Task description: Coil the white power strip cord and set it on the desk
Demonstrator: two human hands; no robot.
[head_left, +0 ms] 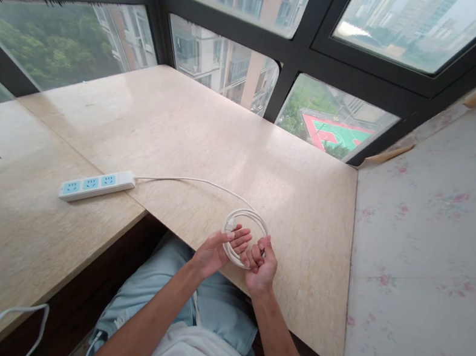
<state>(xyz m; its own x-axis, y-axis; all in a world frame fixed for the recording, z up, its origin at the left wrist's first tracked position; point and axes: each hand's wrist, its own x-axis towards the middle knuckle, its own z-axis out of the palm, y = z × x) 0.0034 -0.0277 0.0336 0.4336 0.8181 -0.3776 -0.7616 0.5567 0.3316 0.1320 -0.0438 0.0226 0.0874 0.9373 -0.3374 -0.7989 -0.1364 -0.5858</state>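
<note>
A white power cord (pixel 251 213) is wound into a round coil of several loops, held above the front edge of the sill. My left hand (pixel 218 251) is at the coil's left side, thumb over the loops and fingers stretched out beneath and inside the ring. Curled fingers of my right hand (pixel 263 263) grip the coil's right side. Near my left thumb, a white plug (pixel 231 224) shows at the ring's left edge. From the coil, one strand runs left along the surface to a white power strip (pixel 127 180) with three blue socket faces.
The beige stone-look sill (pixel 208 136) spreads ahead and to the left, with a corner cut-out where my legs are. Dark window frames (pixel 294 68) border its back. A floral-papered wall (pixel 430 236) rises at right. Another white cable (pixel 24 309) hangs over the edge at lower left.
</note>
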